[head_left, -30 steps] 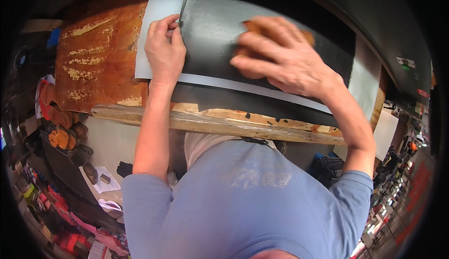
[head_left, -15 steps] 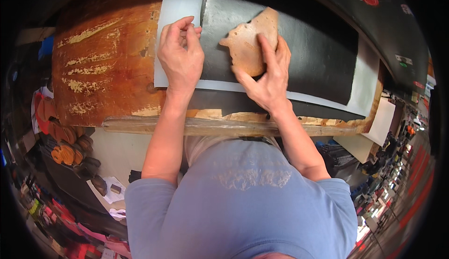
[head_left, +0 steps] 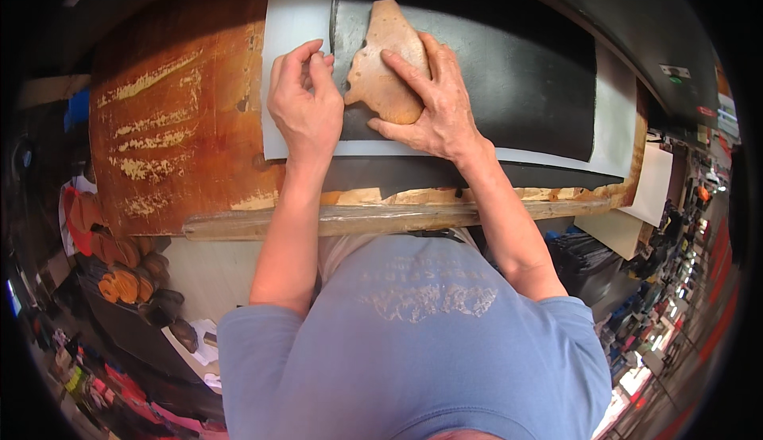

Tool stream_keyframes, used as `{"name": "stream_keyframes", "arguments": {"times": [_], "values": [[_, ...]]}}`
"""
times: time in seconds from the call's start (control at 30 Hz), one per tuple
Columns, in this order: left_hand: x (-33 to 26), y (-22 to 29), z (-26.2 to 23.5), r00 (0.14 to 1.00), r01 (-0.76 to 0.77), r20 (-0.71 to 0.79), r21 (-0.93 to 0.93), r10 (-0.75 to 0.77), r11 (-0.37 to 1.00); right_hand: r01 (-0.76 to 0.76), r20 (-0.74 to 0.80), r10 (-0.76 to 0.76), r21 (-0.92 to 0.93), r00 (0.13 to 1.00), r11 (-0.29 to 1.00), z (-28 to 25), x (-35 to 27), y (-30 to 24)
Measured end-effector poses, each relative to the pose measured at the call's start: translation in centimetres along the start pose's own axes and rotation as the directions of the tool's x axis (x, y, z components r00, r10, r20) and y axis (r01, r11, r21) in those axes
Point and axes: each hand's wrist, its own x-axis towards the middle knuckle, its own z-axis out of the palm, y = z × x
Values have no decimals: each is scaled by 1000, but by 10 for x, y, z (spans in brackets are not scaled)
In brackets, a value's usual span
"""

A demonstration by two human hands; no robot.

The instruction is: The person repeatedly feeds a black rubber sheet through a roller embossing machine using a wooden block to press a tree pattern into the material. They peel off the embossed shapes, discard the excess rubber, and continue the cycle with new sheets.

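Plate, tan and notched, lies over the left part of a black sheet, where the right hand grips it, seemingly to steady it, with fingers spread, forefinger across its face, thumb at the near edge. Beside it the left hand curls loosely over a pale sheet, perhaps minding the black one's border; whether its fingertips pinch anything cannot be told. Both sheets lie on a brown board, the pale one presumably as backing.
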Motion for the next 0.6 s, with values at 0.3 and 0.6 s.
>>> {"name": "stream_keyframes", "arguments": {"times": [0.3,0.6], "values": [[-7,-3,-10,1000,22,5,-91,-22,996,34,61,-35,22,998,999,-10,0,-1],[-151,10,-37,812,-392,487,47,322,919,-203,-638,527,511,562,835,-147,-62,89]]}}
